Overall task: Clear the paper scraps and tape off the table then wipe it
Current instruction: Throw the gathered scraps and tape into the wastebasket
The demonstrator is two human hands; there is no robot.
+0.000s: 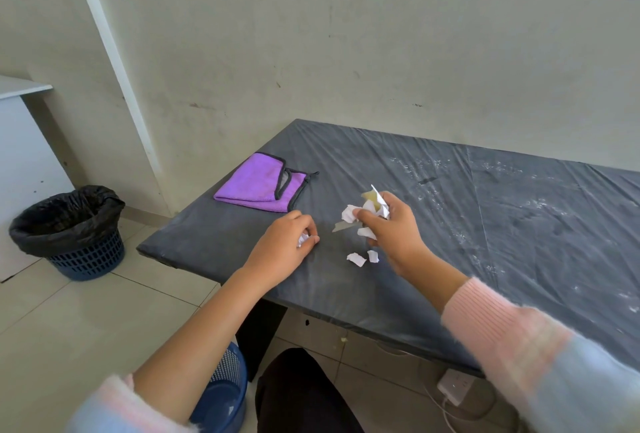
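My right hand point(391, 224) grips a bunch of white paper scraps and yellowish tape point(372, 205) just above the dark table point(502, 224). My left hand point(285, 237) rests on the table with its fingers curled round a small crumpled white scrap point(303, 239). Two loose white scraps point(356, 258) point(373, 255) lie on the table below my right hand. A grey strip of tape point(341, 226) sits between my hands. A folded purple cloth point(263, 186) lies at the table's far left corner.
A blue bin lined with a black bag point(69, 231) stands on the tiled floor left of the table. A second blue basket point(225, 394) sits under the table's near edge by my knee. A white power strip point(453, 386) lies on the floor. White smears mark the table's right side.
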